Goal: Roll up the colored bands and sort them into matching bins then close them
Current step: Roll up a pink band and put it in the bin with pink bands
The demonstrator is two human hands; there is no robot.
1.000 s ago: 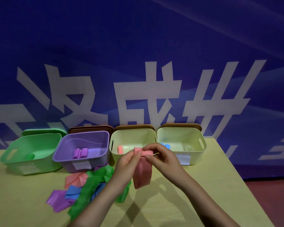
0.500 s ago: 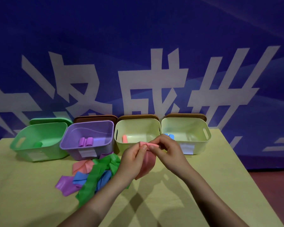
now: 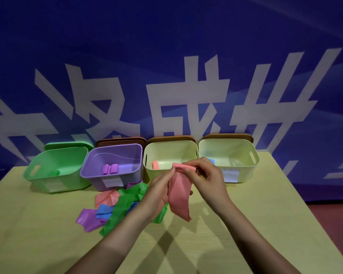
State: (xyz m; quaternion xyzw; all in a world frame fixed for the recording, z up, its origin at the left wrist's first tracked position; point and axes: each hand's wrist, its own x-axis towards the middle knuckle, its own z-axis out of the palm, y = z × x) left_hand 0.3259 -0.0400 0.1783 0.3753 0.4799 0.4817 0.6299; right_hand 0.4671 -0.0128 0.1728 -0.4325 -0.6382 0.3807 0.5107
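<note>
Left hand (image 3: 159, 186) and right hand (image 3: 208, 177) are both pinching the pink band (image 3: 179, 196) at its rolled top, tail hanging above the bench (image 3: 246, 224), in front of the 3rd bin (image 3: 169, 153) of 4. Loose bands (image 3: 115, 208) are lying left.

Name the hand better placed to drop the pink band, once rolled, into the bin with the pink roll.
Probably the right hand: it pinches the rolled top of the pink band just in front of that bin, while the left hand sits lower.
</note>
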